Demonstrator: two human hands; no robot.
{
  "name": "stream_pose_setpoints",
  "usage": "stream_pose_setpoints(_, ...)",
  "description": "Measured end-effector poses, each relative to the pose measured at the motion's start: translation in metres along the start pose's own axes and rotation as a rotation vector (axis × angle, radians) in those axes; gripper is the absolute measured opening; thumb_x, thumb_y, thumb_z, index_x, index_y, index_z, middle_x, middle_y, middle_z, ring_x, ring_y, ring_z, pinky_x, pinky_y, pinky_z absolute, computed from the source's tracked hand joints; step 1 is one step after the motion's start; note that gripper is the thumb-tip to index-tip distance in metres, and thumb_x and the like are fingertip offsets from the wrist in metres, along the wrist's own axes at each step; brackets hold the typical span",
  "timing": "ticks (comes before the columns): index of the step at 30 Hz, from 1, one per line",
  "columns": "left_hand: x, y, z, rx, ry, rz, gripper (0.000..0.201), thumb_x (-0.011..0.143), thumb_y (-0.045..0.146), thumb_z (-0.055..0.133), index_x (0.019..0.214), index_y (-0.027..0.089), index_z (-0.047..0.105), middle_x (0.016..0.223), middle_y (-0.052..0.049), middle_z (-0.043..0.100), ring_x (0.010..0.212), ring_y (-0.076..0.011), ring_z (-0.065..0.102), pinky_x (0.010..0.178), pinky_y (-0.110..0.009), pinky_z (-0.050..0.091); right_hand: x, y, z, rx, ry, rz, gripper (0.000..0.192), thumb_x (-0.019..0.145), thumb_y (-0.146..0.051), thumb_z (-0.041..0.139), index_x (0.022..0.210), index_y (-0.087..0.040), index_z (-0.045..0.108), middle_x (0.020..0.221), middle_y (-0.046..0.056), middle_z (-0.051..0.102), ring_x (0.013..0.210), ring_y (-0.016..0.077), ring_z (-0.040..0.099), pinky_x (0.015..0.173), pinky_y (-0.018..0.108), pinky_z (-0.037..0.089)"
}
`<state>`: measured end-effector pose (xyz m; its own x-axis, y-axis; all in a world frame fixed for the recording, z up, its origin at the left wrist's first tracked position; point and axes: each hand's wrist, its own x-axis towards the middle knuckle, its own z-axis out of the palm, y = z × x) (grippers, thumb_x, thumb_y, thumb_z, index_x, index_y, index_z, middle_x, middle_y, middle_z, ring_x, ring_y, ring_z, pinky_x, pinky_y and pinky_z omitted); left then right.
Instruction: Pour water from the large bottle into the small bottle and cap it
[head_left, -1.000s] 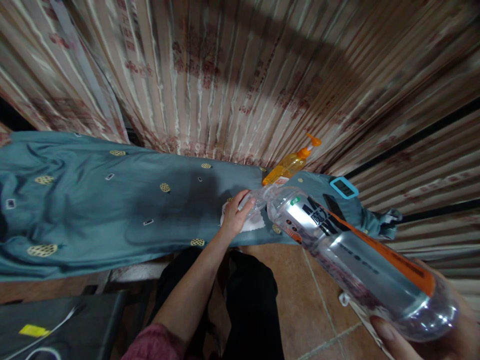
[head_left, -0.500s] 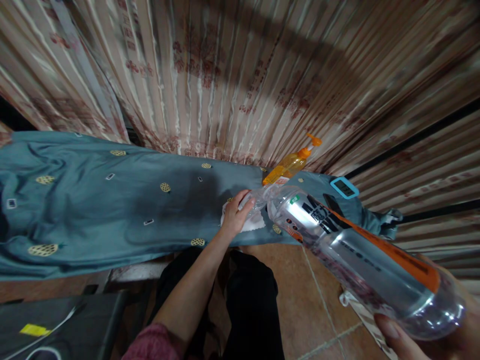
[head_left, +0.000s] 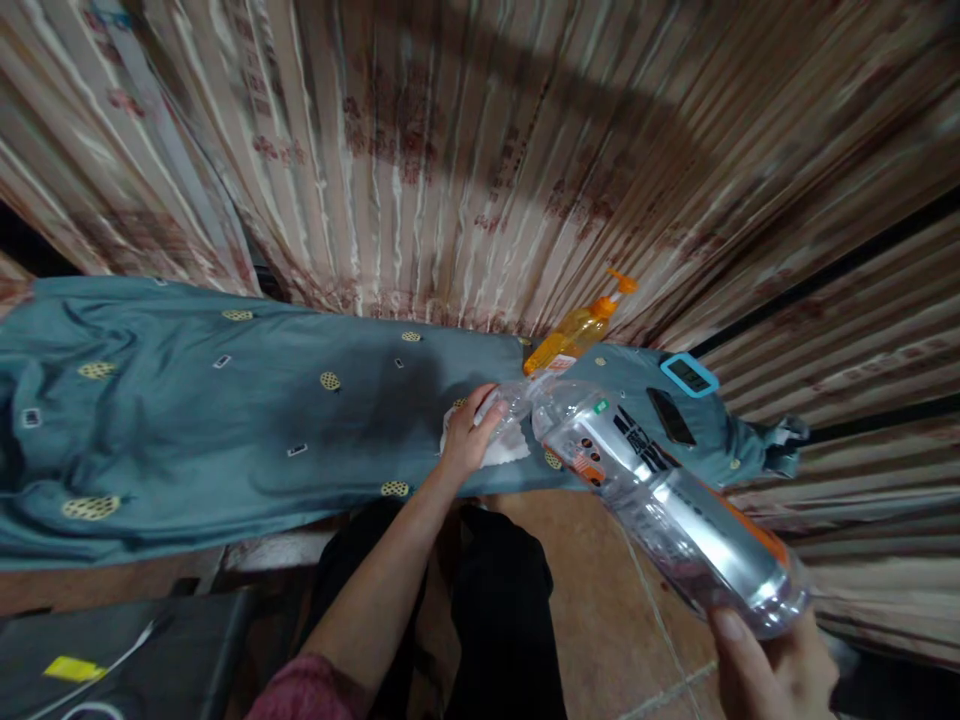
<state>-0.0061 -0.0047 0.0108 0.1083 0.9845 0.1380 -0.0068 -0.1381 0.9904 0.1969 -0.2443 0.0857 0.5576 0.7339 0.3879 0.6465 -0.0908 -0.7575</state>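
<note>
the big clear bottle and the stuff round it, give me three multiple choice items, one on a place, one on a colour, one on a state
1. Where does the orange pump bottle stand?
A. on the floor tiles
B. on the teal cloth by the curtain
C. in the person's lap

2. What colour frames the small screen device on the cloth?
A. light blue
B. red
C. yellow

3. How is the big clear bottle held?
A. upright on the cloth
B. lying flat on the floor
C. tipped, neck down toward the cloth

Answers:
1 B: the orange pump bottle rests on the teal cloth just before the curtain.
2 A: the small screen device has a light blue rim.
3 C: the right hand lifts the base of the big clear bottle, while the left hand is at its neck.
</note>
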Motion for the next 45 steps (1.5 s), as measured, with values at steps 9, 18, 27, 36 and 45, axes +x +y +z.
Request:
stream_pose_setpoints(9, -0.004, -0.010, 0.002, -0.051, 0.019, 0.047, 0.042, 0.091, 0.045, 0.054, 0.120, 0.019, 0.068, 0.125, -0.009, 0.074, 0.121, -0.0280, 0.066, 0.110, -0.042, 0.046, -0.006, 0.026, 0.060, 0.704, -0.022, 0.488, 0.054, 0.083, -0.061, 0.060, 0.120, -0.021, 0.064, 0.098, 0.007, 0.072, 0.071, 0.0184, 0.065, 0.066, 0.034, 0.054)
stream_pose_setpoints(18, -0.006, -0.026, -0.002, -0.058, 0.041, 0.025, 0.063, 0.085, 0.057, 0.060, 0.133, 0.017, 0.061, 0.142, -0.014, 0.064, 0.138, -0.0322, 0.054, 0.121, -0.047, 0.035, -0.029, 0.047, 0.083, 1.091, -0.104, 0.861, 0.067, 0.066, -0.068, 0.077, 0.112, -0.020, 0.064, 0.095, 0.008, 0.075, 0.067, 0.0159, 0.070, 0.059, 0.029, 0.056)
stream_pose_setpoints(27, -0.064, -0.021, -0.035, -0.051, 0.120, 0.060, 0.073, 0.087, 0.061, 0.059, 0.148, 0.023, 0.045, 0.161, -0.014, 0.043, 0.153, -0.0317, 0.034, 0.127, -0.050, 0.022, -0.060, 0.038, 0.109, 1.418, -0.342, 0.899, 0.059, 0.077, -0.063, 0.074, 0.113, -0.018, 0.066, 0.106, 0.008, 0.073, 0.075, 0.0143, 0.068, 0.067, 0.032, 0.058)
stream_pose_setpoints(36, -0.140, 0.016, -0.062, -0.213, 0.108, -0.136, 0.059, 0.060, 0.054, 0.086, 0.102, 0.017, 0.067, 0.103, -0.012, 0.077, 0.104, -0.0323, 0.072, 0.095, -0.044, 0.058, -0.083, 0.006, 0.158, 1.524, -0.723, 0.752, 0.047, 0.093, -0.057, 0.060, 0.117, -0.016, 0.064, 0.106, 0.007, 0.070, 0.082, 0.0149, 0.068, 0.074, 0.034, 0.057)
stream_pose_setpoints(45, -0.135, 0.034, -0.078, -0.199, 0.303, -0.256, 0.053, 0.051, 0.052, 0.087, 0.083, 0.017, 0.063, 0.082, -0.007, 0.075, 0.079, -0.0256, 0.073, 0.079, -0.039, 0.061, -0.084, -0.010, 0.175, 1.268, -0.817, 0.572, 0.054, 0.094, -0.056, 0.059, 0.133, -0.018, 0.057, 0.121, 0.010, 0.066, 0.094, 0.0188, 0.068, 0.081, 0.040, 0.059)
